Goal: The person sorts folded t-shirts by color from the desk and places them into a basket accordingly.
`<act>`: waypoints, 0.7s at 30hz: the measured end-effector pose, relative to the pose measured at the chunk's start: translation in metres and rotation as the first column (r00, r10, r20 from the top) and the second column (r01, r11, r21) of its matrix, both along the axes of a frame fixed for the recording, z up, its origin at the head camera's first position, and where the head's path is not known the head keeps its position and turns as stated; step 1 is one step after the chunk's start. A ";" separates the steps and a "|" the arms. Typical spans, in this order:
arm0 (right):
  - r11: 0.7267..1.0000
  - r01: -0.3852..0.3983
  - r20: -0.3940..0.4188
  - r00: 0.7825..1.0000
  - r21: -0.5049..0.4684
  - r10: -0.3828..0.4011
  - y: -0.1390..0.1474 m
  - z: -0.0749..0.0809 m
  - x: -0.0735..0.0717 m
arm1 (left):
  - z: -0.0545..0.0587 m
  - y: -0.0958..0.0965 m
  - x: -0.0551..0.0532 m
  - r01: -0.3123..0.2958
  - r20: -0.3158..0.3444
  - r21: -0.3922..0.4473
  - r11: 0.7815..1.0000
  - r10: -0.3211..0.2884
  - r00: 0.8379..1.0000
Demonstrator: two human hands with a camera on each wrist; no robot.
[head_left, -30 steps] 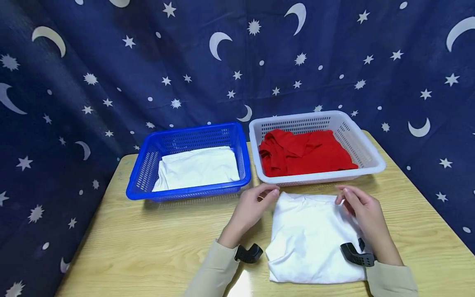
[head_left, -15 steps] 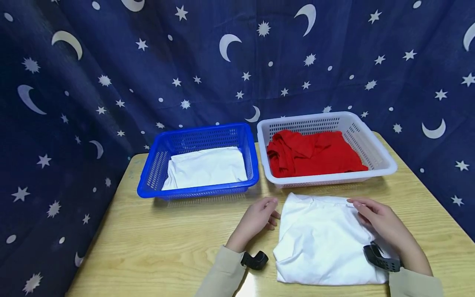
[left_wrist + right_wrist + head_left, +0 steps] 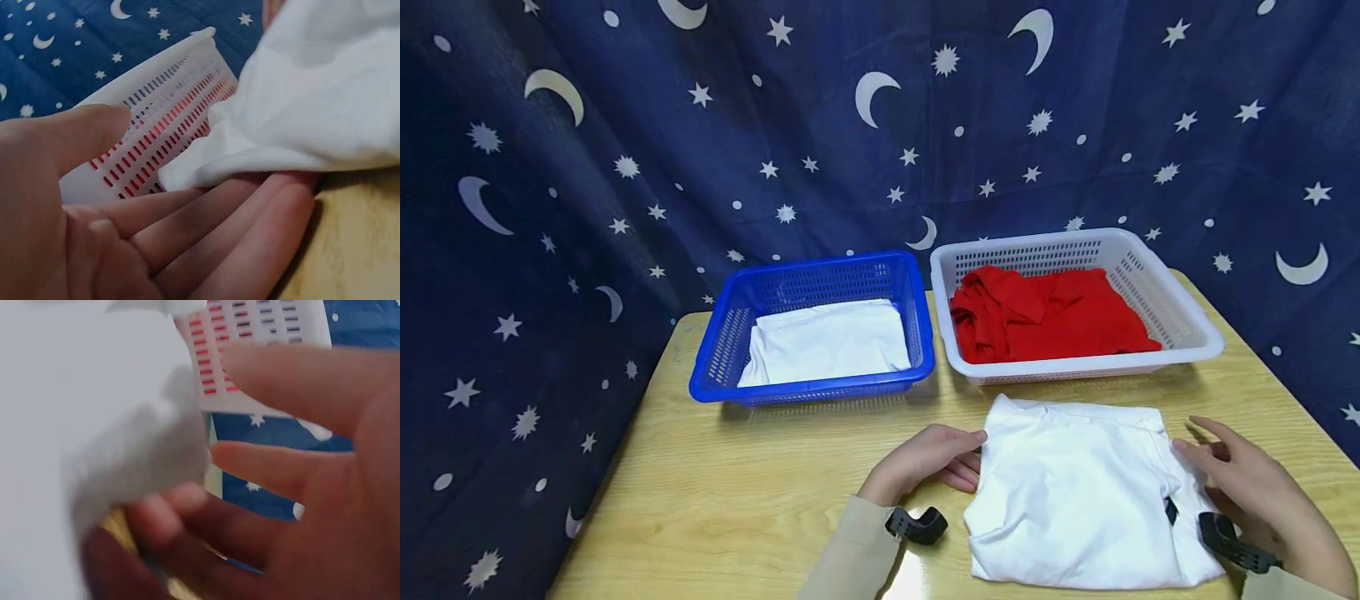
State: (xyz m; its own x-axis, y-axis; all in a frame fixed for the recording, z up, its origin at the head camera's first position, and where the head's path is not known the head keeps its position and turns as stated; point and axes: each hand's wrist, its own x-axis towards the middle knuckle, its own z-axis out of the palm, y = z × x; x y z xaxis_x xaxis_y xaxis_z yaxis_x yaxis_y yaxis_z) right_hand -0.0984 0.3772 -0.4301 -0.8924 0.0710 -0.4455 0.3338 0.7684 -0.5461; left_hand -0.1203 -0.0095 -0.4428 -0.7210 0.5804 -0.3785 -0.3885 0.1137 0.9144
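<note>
A folded white garment (image 3: 1082,500) lies flat on the wooden table, in front of the white basket. At its left edge is my left hand (image 3: 928,458); in the left wrist view the straight fingers (image 3: 244,231) reach under the cloth's edge while the thumb stands raised, away from it. My right hand (image 3: 1247,475) is at the right edge, thumb and index apart. The right wrist view shows its lower fingers (image 3: 181,512) passing beneath the garment's edge, their tips partly hidden, with the image blurred.
Behind the garment stands a white basket (image 3: 1097,367) holding red cloth (image 3: 1052,321). Left of it is a blue basket (image 3: 820,388) with folded white cloth (image 3: 835,342) inside. A dark blue curtain (image 3: 820,125) with moons and stars hangs behind the table (image 3: 737,500).
My right hand has moved right, off the garment's top to its right edge. My left hand has come lower, from the upper left corner to the left edge. The view has shifted left.
</note>
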 end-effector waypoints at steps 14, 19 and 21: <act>0.945 -0.317 -0.061 0.948 -0.080 0.313 -0.017 -0.009 0.009 | -0.018 -0.026 -0.008 0.183 0.079 0.428 0.885 -0.239 0.968; 0.915 -0.290 -0.134 0.956 -0.282 0.262 -0.034 -0.015 0.003 | -0.019 -0.035 -0.001 0.147 0.105 0.479 0.865 -0.223 0.969; 0.863 -0.264 -0.142 0.964 -0.430 0.224 -0.042 -0.019 0.001 | -0.020 -0.038 0.001 0.138 0.111 0.510 0.849 -0.224 0.968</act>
